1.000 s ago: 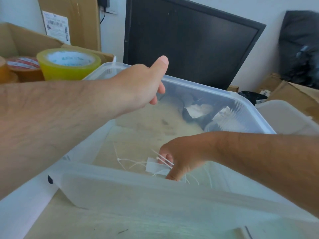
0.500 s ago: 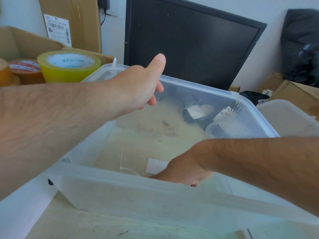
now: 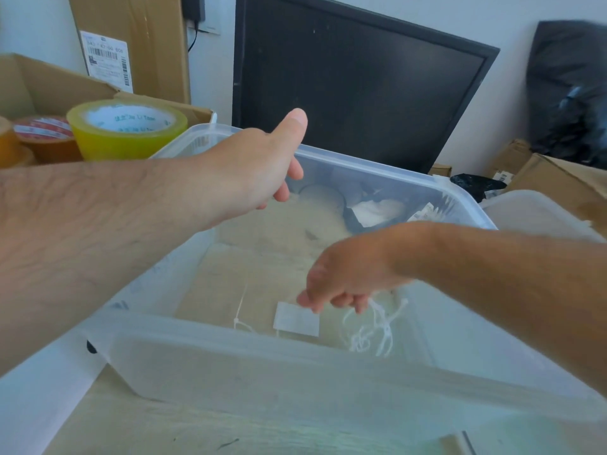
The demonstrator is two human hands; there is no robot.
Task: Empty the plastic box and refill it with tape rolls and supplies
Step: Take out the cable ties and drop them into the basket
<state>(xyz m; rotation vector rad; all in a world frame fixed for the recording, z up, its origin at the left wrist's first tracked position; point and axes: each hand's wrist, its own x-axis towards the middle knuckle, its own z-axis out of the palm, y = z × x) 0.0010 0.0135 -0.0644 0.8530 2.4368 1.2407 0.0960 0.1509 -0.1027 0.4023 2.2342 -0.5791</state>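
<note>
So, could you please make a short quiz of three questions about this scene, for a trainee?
1. True or false: the right hand holds a bunch of white zip ties above the floor of the plastic box.
2. What lies flat on the box floor just left of the bunch? A) scissors B) a small white packet C) a marker
3. Fill in: the yellow-green tape roll stands ____ the box.

Key: 1 true; 2 B; 3 outside. The left hand is open above the box's far rim.

An office or stockroom corner: dark monitor, labelled cardboard boxes, packing tape rolls on a desk.
</note>
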